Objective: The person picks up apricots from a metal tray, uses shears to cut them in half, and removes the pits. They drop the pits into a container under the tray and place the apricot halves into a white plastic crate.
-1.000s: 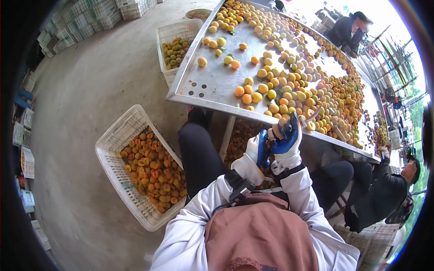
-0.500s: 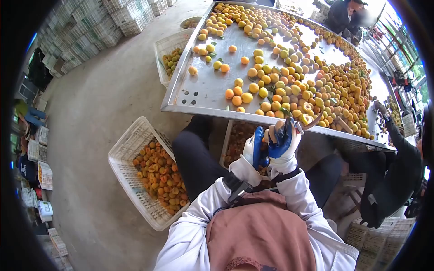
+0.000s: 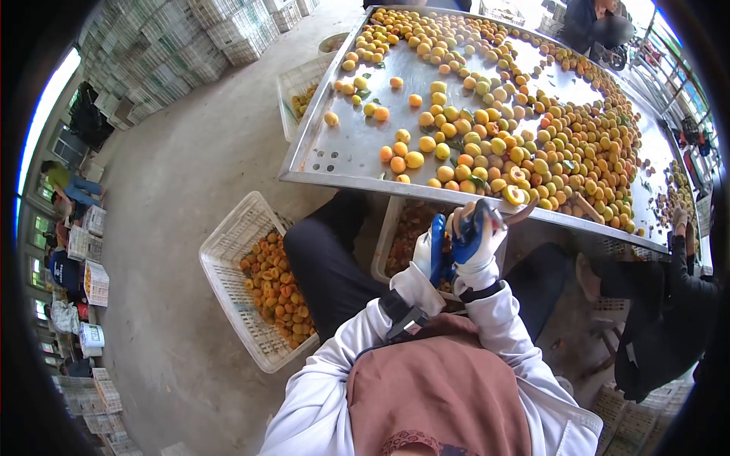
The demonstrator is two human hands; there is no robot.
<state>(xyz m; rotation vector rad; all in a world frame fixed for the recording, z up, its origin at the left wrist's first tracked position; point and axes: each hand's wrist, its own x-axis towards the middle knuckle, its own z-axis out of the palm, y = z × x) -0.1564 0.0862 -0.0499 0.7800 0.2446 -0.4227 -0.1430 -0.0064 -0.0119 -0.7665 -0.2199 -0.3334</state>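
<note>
My right hand (image 3: 480,232), in a blue-and-white glove, is closed around a metal tool (image 3: 496,216) with a curved brown end that points toward the table. Close beside it, my left hand (image 3: 432,254) is closed too, its blue-coated fingers bent; I cannot tell what it holds. Both hands are at the near edge of a metal table (image 3: 346,156), above a crate (image 3: 382,251) of cut fruit between my legs. Just beyond the tool lies a cut apricot (image 3: 514,195), its flesh facing up, among many whole apricots (image 3: 563,144).
On the floor to my left, a white crate (image 3: 222,292) holds apricot halves (image 3: 277,289). Another crate (image 3: 287,114) stands by the table's left side. A wooden stick (image 3: 588,208) lies among the fruit. A co-worker (image 3: 669,319) sits at right, with stacked crates (image 3: 163,45) far left.
The view has turned a little, shifting the floor crates to the right. My hands stay together, with slight movement of the tool. The co-worker's hand at right has moved along the table.
</note>
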